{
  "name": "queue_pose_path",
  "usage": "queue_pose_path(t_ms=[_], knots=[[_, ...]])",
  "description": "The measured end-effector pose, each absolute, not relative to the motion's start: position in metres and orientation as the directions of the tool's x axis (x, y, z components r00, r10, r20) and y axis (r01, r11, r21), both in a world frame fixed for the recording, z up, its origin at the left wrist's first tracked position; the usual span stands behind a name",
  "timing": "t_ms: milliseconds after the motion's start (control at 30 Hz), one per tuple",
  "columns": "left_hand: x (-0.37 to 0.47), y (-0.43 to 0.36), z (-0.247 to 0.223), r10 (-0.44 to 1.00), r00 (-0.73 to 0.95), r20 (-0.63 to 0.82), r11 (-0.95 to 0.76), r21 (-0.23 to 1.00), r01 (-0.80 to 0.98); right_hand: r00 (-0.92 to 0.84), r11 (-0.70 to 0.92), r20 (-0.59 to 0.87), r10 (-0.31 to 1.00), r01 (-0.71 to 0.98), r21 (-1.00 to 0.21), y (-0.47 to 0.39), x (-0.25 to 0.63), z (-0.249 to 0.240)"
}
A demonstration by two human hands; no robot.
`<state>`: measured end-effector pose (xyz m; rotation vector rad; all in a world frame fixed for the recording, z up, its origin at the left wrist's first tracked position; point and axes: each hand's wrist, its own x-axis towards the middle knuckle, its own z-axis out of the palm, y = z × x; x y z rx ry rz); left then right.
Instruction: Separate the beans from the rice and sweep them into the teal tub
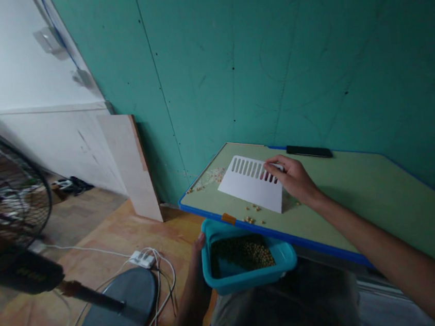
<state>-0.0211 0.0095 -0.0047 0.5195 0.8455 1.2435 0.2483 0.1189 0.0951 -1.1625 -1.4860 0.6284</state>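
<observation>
My right hand grips the slotted end of a flat white scraper. The scraper stands tilted on the pale green tabletop, its straight lower edge near the table's front. Several yellowish beans lie between that edge and the table's rim, and more beans with a small pale, crumb-like heap are at the left corner. My left hand holds a turquoise plastic tub by its left side, just below the table's front edge. Inside it are yellowish beans and smaller dark green grains.
A black phone-like slab lies at the table's back edge, by the green wall. On the left stands a floor fan; white cables and a power strip lie near its base. A board leans on the wall.
</observation>
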Motion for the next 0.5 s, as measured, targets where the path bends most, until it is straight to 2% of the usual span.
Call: queue_pose_path(t_ms=[267, 500], knots=[[-0.02, 0.012, -0.004, 0.958, 0.082, -0.275, 0.268, 0.755, -0.598, 0.042, 0.374, 0.404, 0.914, 0.303, -0.877, 0.116, 0.244, 0.093], [-0.02, 0.014, -0.002, 0.965, 0.069, -0.252, 0.241, 0.753, -0.612, 0.003, 0.424, 0.447, 0.894, 0.311, -0.85, 0.108, 0.234, 0.092]])
